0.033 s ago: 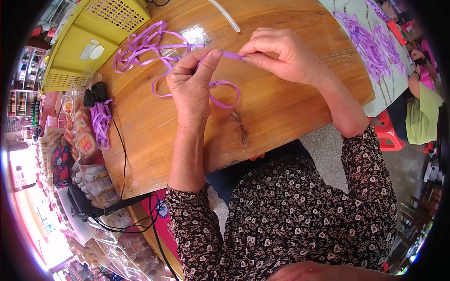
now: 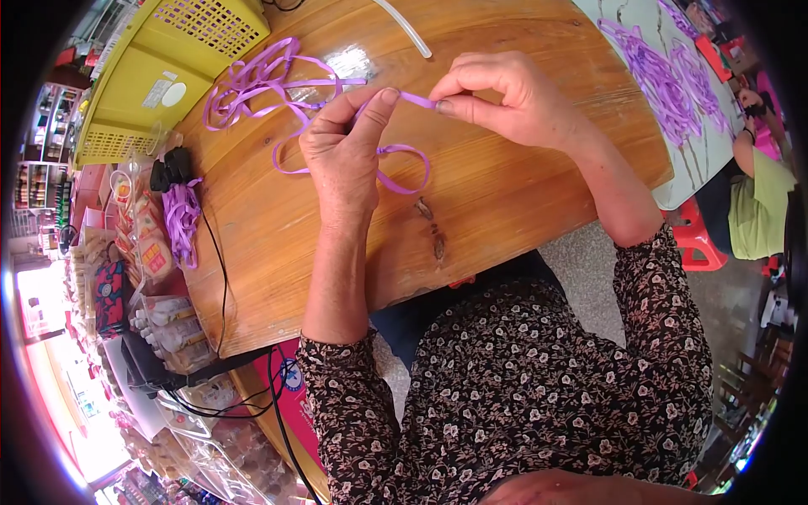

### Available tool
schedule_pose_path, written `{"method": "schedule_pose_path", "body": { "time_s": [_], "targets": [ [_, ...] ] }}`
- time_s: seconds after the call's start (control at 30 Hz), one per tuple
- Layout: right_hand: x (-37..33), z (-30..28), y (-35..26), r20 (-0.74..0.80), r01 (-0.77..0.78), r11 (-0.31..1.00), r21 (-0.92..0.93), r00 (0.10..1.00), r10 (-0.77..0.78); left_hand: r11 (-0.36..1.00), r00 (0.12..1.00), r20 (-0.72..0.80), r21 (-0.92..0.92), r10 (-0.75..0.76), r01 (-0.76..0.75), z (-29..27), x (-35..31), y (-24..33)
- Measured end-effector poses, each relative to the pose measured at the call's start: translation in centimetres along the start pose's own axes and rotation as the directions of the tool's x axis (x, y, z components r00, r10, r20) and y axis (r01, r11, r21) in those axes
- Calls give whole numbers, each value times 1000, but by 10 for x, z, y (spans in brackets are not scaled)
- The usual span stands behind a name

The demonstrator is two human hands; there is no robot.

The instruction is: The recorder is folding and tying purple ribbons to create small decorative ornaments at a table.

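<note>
A narrow purple ribbon (image 2: 416,99) stretches between my two hands above the wooden table. My left hand (image 2: 347,139) pinches it between thumb and bent forefinger. The tip of the ribbon's end sits between thumb and forefinger of my right hand (image 2: 497,94). Below my left hand a loop of purple ribbon (image 2: 412,171) curves out to the right, and another stretch hangs to its left. Beyond them, a loose tangle of purple ribbon (image 2: 261,84) lies on the table. What my left palm covers is hidden.
A yellow plastic crate (image 2: 143,97) stands at the far left of the wooden table (image 2: 505,185). A clear tube (image 2: 408,29) lies at the back. Bundled purple ribbons (image 2: 656,80) cover a pale table at right, where another person (image 2: 757,202) sits. A black cable (image 2: 220,269) runs along the left edge.
</note>
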State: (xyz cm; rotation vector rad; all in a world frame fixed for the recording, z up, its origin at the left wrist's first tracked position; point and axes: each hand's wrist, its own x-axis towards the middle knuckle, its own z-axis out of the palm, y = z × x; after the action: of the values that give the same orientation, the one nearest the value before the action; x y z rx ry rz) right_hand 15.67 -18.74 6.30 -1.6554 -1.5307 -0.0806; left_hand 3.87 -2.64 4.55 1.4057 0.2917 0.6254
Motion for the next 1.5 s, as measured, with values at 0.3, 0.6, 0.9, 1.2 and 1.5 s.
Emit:
{"method": "schedule_pose_path", "body": {
  "time_s": [0.3,0.6,0.9,1.2,1.5],
  "targets": [
    [-3,16,8,107,-251,461,851,943,316,975,990,117,-201,-76,99,13,-13,-9],
    [0,22,3,-161,-31,956,291,984,81,995,999,29,-94,22,-20,17,-18,-17],
    [-1,33,4,-257,157,936,-316,935,-243,997,999,-8,-62,-50,49,18,-17,-18],
    [-1,26,-2,-69,-262,943,205,957,281,959,993,70,-261,-99,114,14,-17,-14],
    [-2,20,4,133,-342,761,552,937,324,922,968,107,-297,-228,250,12,-17,-8]
  ]
}}
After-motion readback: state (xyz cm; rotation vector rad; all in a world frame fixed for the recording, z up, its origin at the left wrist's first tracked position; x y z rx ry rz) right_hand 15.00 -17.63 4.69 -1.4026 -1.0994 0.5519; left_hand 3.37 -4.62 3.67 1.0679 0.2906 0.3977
